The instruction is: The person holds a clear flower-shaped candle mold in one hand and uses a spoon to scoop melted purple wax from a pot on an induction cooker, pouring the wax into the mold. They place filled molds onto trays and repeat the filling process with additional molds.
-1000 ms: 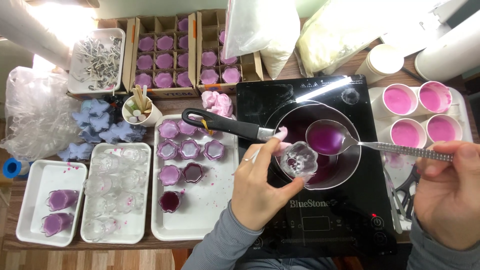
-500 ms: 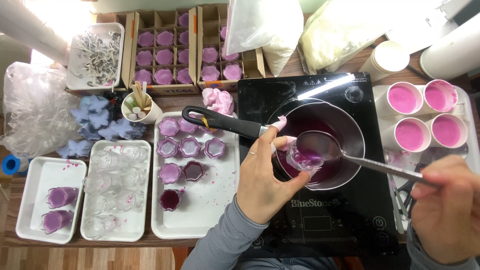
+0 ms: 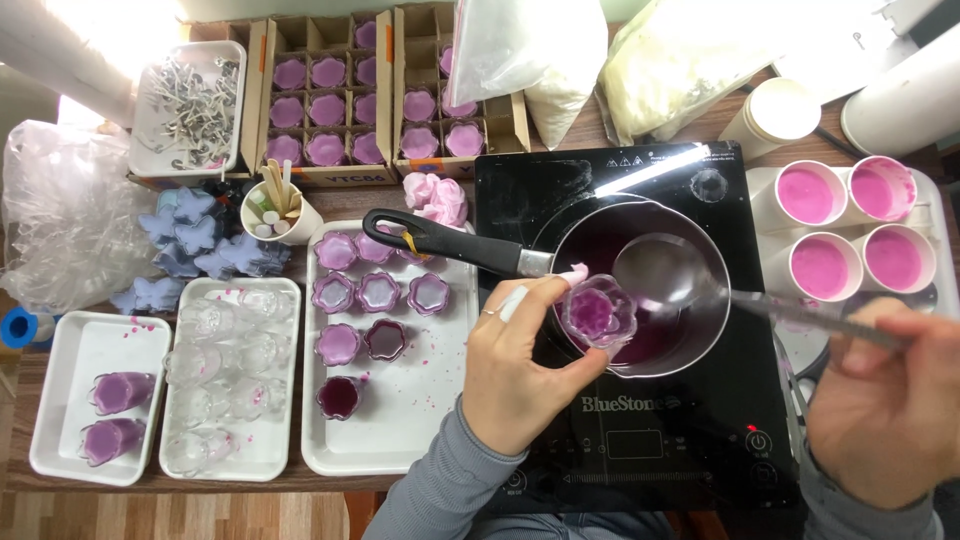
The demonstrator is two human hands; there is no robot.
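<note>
Left hand grips a small clear flower-shaped glass cup part-filled with purple wax, fingers wrapped round its sides, holding it over the near-left rim of the steel saucepan with the black handle. Saucepan sits on a black induction hob and holds dark purple liquid. Right hand is clenched round the handle of a long metal ladle; its bowl hangs over the pan just beside the cup, right of it, not touching as far as I can tell. Left of the hob, a white tray carries more filled flower cups, some pale, some dark. Further left, a white tray of empty clear cups. Four white paper cups of pink wax stand right of the hob. Cardboard boxes of finished purple cups at the back.
</note>
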